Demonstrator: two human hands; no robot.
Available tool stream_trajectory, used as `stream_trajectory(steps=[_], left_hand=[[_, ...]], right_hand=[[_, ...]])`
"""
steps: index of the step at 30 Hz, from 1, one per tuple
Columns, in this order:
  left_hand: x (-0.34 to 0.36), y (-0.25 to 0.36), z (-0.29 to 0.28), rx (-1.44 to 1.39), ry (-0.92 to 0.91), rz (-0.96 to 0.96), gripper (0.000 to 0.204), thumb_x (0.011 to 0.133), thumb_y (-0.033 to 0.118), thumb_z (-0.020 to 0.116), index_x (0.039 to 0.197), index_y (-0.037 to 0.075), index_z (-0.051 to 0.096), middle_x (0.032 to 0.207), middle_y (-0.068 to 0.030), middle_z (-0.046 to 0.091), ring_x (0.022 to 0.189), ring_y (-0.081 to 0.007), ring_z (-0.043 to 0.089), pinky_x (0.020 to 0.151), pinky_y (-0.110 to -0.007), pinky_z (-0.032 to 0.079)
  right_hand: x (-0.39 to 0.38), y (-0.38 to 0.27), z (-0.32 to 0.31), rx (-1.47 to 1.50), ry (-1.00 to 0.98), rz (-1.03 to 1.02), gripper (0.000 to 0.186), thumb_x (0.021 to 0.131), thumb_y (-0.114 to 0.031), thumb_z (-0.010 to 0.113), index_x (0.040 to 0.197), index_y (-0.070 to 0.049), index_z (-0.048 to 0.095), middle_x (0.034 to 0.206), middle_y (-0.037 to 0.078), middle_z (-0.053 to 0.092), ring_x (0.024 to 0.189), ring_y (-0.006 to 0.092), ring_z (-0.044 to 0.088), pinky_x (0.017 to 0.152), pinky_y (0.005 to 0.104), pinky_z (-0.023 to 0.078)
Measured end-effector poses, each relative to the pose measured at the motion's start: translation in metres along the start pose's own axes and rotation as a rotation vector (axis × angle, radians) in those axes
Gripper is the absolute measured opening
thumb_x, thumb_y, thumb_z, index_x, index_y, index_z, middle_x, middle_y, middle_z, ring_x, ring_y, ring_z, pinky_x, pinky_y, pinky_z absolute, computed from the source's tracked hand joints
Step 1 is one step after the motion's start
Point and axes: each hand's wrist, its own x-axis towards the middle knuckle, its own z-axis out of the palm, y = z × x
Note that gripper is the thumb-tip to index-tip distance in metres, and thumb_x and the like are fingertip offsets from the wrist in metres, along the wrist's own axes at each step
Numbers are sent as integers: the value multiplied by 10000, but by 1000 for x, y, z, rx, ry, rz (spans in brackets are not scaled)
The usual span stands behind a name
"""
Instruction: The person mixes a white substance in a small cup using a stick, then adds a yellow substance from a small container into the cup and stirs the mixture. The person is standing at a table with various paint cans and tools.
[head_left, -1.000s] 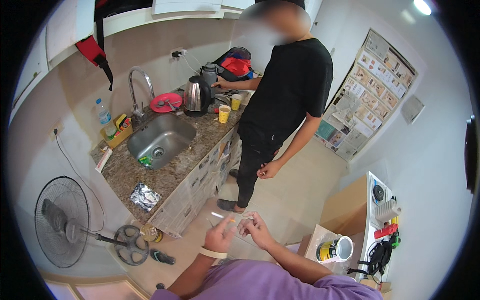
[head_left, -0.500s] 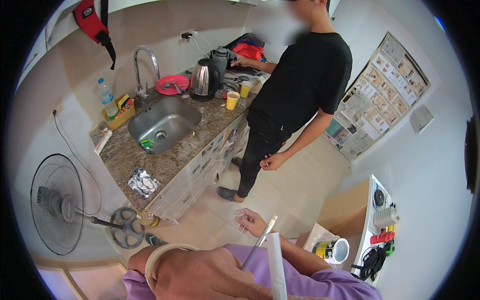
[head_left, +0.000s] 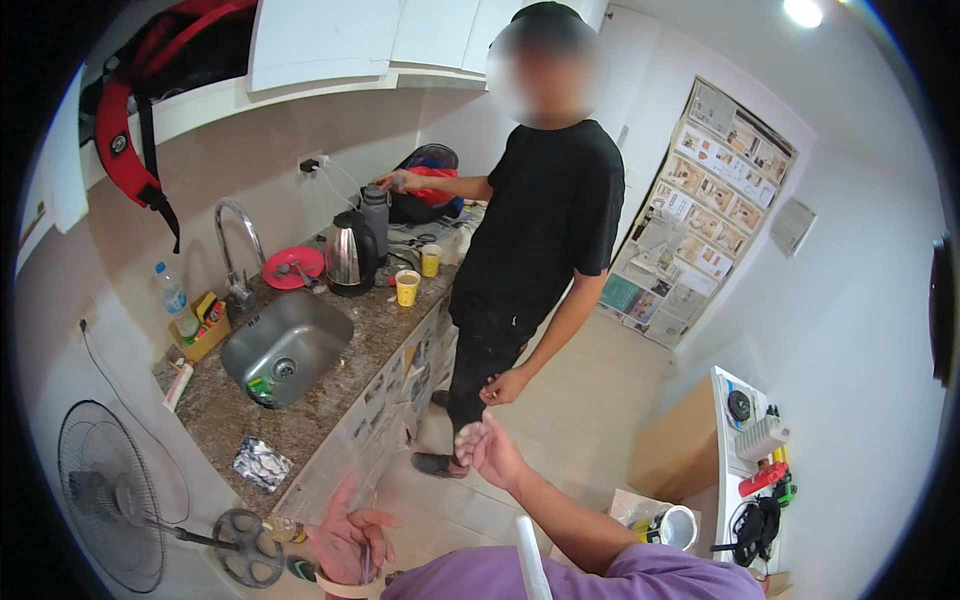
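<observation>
My left hand is raised at the lower left, palm up, index finger stretched out and the other fingers half bent. A sliver of a thin greyish stick shows at its palm, mostly hidden. A beige band circles that wrist. My right hand is lifted in the middle, fingers loosely bent and apart, with nothing visible in them; whitish marks cover the fingertips. A white strip hangs in front of my purple shirt. Neither hand touches the counter.
A person in black stands beyond, one hand at a grey bottle. The granite counter holds a sink, kettle, paper cups and crumpled foil. A fan is left; a bucket and shelf are right.
My view has tilted up. My left hand has swung left, away from close in front, and turned palm up, the stick now mostly hidden. My right hand has risen. The other person now faces me.
</observation>
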Motion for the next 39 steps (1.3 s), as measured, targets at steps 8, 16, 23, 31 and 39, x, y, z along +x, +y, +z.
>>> stream_trajectory(steps=[8,16,23,31,39], left_hand=[[0,-34,13,97,-30,-34,1079,1011,835,378,1614,-60,363,1021,-295,764,460,-136,539,496,-305,553],[20,-47,16,95,-149,-110,1019,1026,773,459,1635,-30,318,1123,-328,734,524,-162,623,555,-319,599],[38,-70,60,174,-279,-185,1020,1026,792,445,1598,-52,408,1082,-205,788,526,-77,521,561,-234,516],[41,-77,89,193,-366,-210,982,982,739,610,1556,-46,476,1067,-209,787,525,-82,567,548,-243,531],[36,79,179,1025,-232,916,669,793,437,915,1290,29,727,1039,-78,791,627,-119,600,576,-280,493]], right_hand=[[12,11,-1,178,2,101,548,1058,-599,538,1018,-84,718,970,91,750,870,245,702,764,366,544],[-36,78,-9,80,11,340,579,1077,-631,511,1141,-91,712,1006,40,743,867,186,688,774,324,510],[-73,35,-57,172,179,110,556,1089,-603,509,1176,-87,698,963,34,725,853,184,682,772,327,518],[-109,37,-61,102,290,29,499,1111,-537,502,1185,-76,679,954,33,717,832,165,677,741,313,522],[-103,3,-22,-380,272,-97,405,1139,-425,521,1197,-51,666,956,16,692,794,120,646,722,271,518]])
